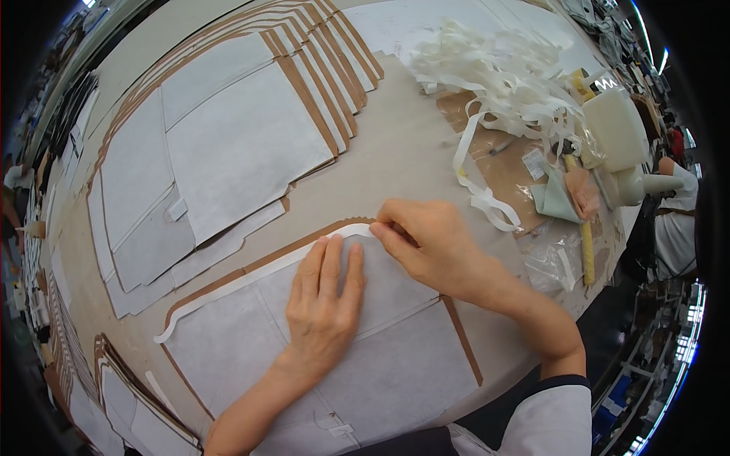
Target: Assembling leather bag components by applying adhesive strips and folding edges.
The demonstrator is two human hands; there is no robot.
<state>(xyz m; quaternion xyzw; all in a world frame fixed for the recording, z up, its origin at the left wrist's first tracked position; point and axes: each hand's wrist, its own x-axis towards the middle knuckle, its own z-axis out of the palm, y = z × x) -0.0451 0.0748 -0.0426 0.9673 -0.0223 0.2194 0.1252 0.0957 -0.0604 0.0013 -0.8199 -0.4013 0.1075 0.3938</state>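
Note:
A pale grey-white panel with brown borders [220,357] lies flat on the table in front of me. Along its far edge runs a narrow white tape strip [228,286], whose left end curls past the panel's corner. My left hand [323,308] rests on the panel with its fingers stretched out, the fingertips at the strip. To its right, my right hand [430,247] pinches the strip between thumb and fingers at the brown edge. The fingers hide the strip's right end.
Similar panels lie in a fanned stack [243,114] at the far left, with more panels [125,403] at the lower left. At the far right are tangled white tape [494,68], a white plastic bottle [614,129], a yellow stick [587,254] and clear plastic [551,262].

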